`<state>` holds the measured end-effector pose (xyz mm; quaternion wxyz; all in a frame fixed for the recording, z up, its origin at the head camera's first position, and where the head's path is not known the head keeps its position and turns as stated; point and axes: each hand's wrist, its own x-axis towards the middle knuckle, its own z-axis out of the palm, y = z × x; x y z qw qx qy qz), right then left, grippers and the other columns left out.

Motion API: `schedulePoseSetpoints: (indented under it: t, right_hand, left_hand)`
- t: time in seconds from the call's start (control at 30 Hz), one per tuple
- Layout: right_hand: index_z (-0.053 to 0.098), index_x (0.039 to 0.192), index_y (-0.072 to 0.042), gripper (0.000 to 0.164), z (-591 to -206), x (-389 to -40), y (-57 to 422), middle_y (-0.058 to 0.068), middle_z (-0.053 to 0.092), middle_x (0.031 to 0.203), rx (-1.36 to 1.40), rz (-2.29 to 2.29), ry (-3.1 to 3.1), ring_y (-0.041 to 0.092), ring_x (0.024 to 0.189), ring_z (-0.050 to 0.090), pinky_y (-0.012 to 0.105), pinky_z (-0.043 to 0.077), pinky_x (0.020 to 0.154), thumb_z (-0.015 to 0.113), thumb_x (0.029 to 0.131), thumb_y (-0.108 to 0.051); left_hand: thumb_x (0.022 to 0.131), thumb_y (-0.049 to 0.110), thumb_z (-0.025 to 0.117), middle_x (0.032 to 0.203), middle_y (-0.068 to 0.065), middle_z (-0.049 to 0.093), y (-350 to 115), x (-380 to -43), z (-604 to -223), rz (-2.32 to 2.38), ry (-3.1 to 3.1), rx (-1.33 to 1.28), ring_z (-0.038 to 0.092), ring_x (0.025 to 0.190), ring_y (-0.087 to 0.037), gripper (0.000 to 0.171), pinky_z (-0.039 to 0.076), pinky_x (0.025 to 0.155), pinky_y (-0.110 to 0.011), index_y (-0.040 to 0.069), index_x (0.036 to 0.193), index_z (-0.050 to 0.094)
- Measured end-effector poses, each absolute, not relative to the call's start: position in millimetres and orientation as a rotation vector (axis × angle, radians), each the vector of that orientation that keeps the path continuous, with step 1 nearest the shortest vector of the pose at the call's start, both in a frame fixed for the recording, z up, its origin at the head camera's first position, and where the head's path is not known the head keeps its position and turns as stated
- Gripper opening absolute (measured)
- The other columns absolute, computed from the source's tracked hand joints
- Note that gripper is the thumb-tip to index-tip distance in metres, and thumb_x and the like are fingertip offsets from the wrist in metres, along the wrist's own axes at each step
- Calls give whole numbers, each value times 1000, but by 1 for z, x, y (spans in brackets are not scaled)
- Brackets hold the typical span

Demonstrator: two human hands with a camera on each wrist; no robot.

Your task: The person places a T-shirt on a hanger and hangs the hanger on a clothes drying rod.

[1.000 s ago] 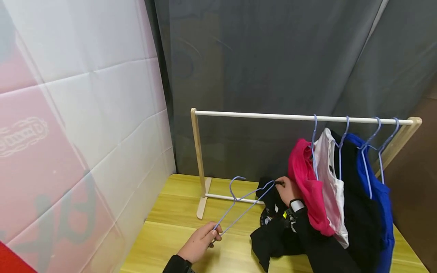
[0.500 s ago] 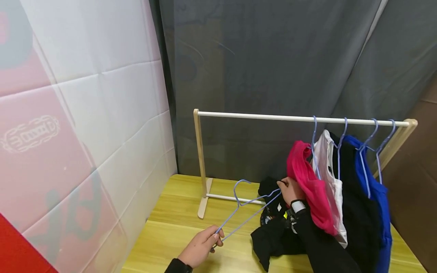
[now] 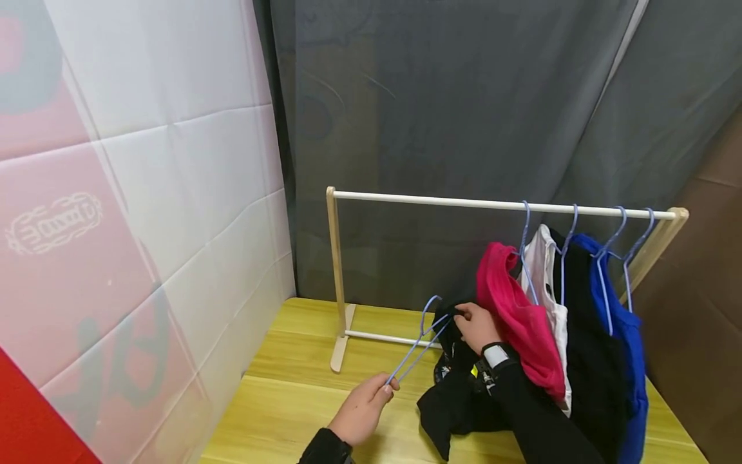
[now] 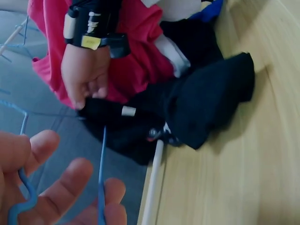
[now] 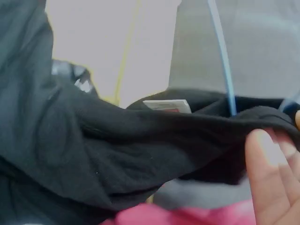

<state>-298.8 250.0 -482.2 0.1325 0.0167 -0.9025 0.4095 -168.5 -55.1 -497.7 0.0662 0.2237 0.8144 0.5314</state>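
My left hand (image 3: 362, 409) holds a blue wire hanger (image 3: 404, 359) by one end in the head view. The hanger's other end reaches to the neckline of a black garment (image 3: 458, 406) that lies bunched on the table. In the right wrist view, the hanger wire (image 5: 224, 61) passes behind the garment's upper edge, so its tip is hidden. My right hand (image 3: 478, 327) pinches that edge, with the thumb (image 5: 262, 150) on the near side of the cloth. A white label (image 5: 166, 104) shows inside the neckline. The left wrist view also shows the right hand (image 4: 86, 70) gripping the cloth.
A rack with a white rail (image 3: 435, 201) stands on the wooden table (image 3: 290, 393). Pink (image 3: 522, 322), white (image 3: 559, 322), black (image 3: 597, 374) and blue (image 3: 628, 348) garments hang at its right end. A white printed sheet (image 3: 191, 193) walls the left side; a grey curtain (image 3: 452, 96) hangs behind.
My left hand has moved right with the hanger, whose far end now enters the black garment's neckline. My right hand has shifted slightly left with the cloth edge. The view has turned slightly right.
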Motion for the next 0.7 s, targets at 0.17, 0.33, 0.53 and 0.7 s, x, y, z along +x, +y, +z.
schedulePoseSetpoints:
  t: [0.17, 0.33, 0.53, 0.7]
  right_hand:
    - [67, 128, -1, 34, -462, -291, 231, 11, 71, 94, 154, 1090, -2680, 14, 60, 65, 33, 51, 60, 61, 95, -11]
    - [68, 129, -6, 37, -440, -279, 214, 6, 71, 96, 315, 1020, -2717, 15, 72, 64, 35, 51, 69, 57, 93, -6]
    - [76, 116, -9, 24, -429, -270, 210, 2, 70, 100, 503, 744, -2597, 18, 87, 64, 41, 52, 79, 67, 93, -7]
    - [79, 108, -11, 17, -419, -262, 214, 5, 64, 110, 625, 640, -2467, 26, 106, 57, 44, 47, 92, 73, 92, -9]
  left_hand:
    - [110, 20, 44, 106, 0, 61, -42, -176, -491, 1590, 2480, 673, 57, 97, -17, 21, 46, 83, -41, 13, 112, 63]
    - [110, 18, 42, 106, 1, 60, -33, -182, -488, 1607, 2505, 642, 56, 97, -18, 21, 45, 83, -40, 15, 113, 63]
    - [110, 19, 43, 108, -3, 61, -27, -185, -483, 1664, 2508, 643, 57, 100, -20, 22, 45, 85, -42, 15, 114, 64]
    - [111, 18, 41, 104, -1, 58, -23, -184, -478, 1710, 2467, 676, 55, 97, -20, 24, 44, 85, -41, 10, 115, 63]
